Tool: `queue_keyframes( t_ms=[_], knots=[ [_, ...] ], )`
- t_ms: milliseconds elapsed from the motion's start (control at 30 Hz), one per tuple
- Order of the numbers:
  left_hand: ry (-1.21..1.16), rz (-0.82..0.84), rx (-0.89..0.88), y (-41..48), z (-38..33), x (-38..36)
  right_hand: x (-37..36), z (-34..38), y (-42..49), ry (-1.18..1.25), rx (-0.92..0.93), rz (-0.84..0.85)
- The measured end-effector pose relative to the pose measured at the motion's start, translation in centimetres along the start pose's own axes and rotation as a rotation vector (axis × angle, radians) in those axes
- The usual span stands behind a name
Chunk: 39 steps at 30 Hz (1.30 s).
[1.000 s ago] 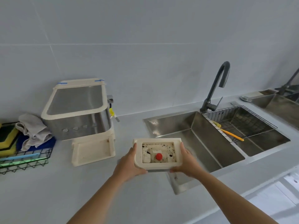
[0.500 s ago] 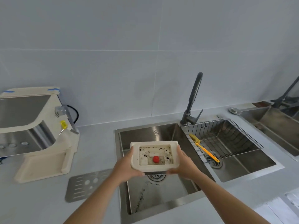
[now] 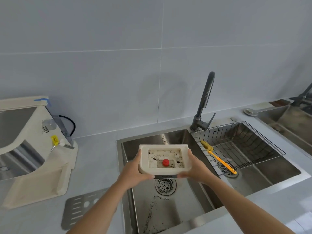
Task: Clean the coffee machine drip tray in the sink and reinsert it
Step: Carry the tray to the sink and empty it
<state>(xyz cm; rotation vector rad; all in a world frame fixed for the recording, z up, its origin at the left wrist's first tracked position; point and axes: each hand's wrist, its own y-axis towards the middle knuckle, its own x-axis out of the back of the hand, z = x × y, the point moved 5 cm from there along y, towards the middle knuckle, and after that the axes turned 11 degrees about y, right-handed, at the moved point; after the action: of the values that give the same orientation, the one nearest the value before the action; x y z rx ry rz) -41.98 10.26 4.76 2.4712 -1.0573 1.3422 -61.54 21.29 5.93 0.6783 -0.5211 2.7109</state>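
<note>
Head view, near to far. Two bare forearms enter from the lower edge and converge over the left basin of the sink point(image 3: 194, 222). The left hand point(image 3: 133, 169) clasps the left end of the cream drip tray point(image 3: 164, 159), thumb laid up its left wall and fingers curled beneath; the right hand point(image 3: 195, 166) clasps the right end in mirror fashion. Each grip is thus clenched on the tray, which spans the gap between the two hands and is held roughly level in the air above the basin, touching neither its floor nor its walls. The tray's recess is open to the camera: dark coffee grounds speckle its pale floor, and a red float point(image 3: 165, 162) stands near the middle of the near side. A narrow metal strip shows along the tray's near underside.

Directly below the tray lies the round drain strainer point(image 3: 165, 185), with a streak of dark grounds running toward the near wall of the basin. On the counter point(image 3: 98, 159), left of the sink's left rim, a perforated metal grille plate point(image 3: 81, 210) lies flat near the front edge. Farther left stands the cream-and-steel coffee machine point(image 3: 25, 146), its base platform bare, a yellow tag point(image 3: 54, 140) hanging at its right side.

In the right basin a black wire rack point(image 3: 244, 146) holds a yellow brush point(image 3: 217, 157). At the rear rim between the basins rises a dark faucet point(image 3: 205, 102), before the grey tiled wall point(image 3: 118, 65).
</note>
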Motion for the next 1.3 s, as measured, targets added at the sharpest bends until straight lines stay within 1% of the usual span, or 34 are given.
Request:
queue_keyframes(
  t_ms=[200, 333, 667, 867, 967, 1167, 1300],
  knots=[
    [0.027, -0.014, -0.005, 1.5, -0.5, -0.1, 0.5, -1.0, 1.5, 0.037, -0.043, 0.017],
    [-0.025, -0.048, 0.017, 2.4, -1.2, -0.4, 1.3, -2.0, 3.1, 0.055, -0.031, 0.058],
    [-0.102, -0.147, 0.176, 3.4, -3.7, -1.8, 4.4, -3.4, 6.9, 0.021, 0.030, 0.205],
    [-0.118, -0.180, 0.260, 3.4, -4.5, -2.0, 5.0, -3.1, 7.0, 0.107, 0.052, 0.320],
    [-0.107, -0.197, 0.267, 3.5, -4.7, -1.8, 4.9, -2.7, 7.0, 0.137, 0.053, 0.359],
    [-0.125, -0.219, 0.277, 3.4, -4.0, -1.5, 3.9, -2.9, 7.5, 0.182, 0.030, 0.396],
    [-0.088, -0.238, 0.296, 3.2, -3.6, -1.2, 3.2, -3.2, 8.0, 0.156, -0.016, 0.379]
  ],
)
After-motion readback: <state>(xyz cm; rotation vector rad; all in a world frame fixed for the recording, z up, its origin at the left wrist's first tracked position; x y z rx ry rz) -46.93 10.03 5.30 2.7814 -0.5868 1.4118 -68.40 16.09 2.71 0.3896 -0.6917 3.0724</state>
